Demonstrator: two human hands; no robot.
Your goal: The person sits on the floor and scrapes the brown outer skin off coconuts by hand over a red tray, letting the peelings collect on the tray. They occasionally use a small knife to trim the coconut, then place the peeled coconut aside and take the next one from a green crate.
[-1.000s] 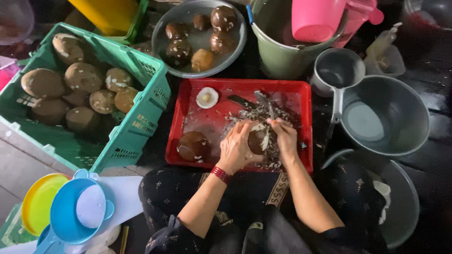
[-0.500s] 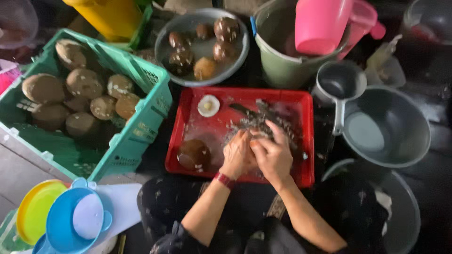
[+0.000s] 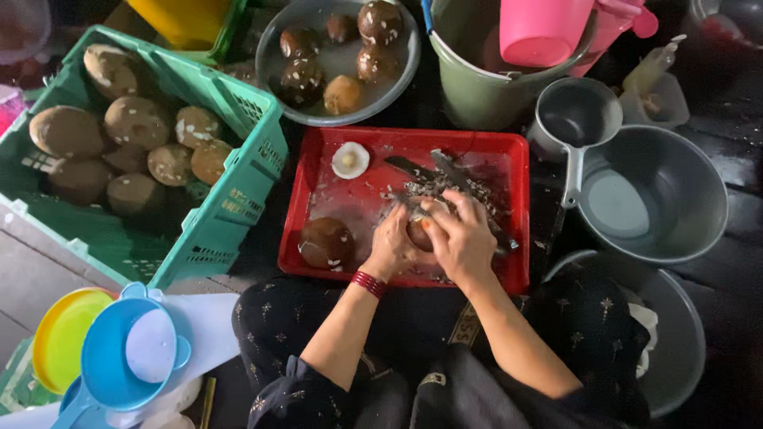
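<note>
A red tray lies in front of my knees, strewn with brown shavings. Over its near middle, both hands close around a small brown coconut. My left hand, with a red bracelet at the wrist, cups it from the left. My right hand lies over its top and right side and hides most of it. A thin dark strip pokes out at that hand's right; I cannot tell what it is. Another dark peeled coconut and a white round piece rest on the tray, beside two knives.
A green crate of husked coconuts stands at the left. A grey bowl of dark coconuts sits behind the tray. A green bucket holds a pink jug. Grey basins and a ladle stand at the right, blue and yellow lids at bottom left.
My right hand has slid from the coconut's right side over its top, and both hands have drawn closer together. The view shifted slightly.
</note>
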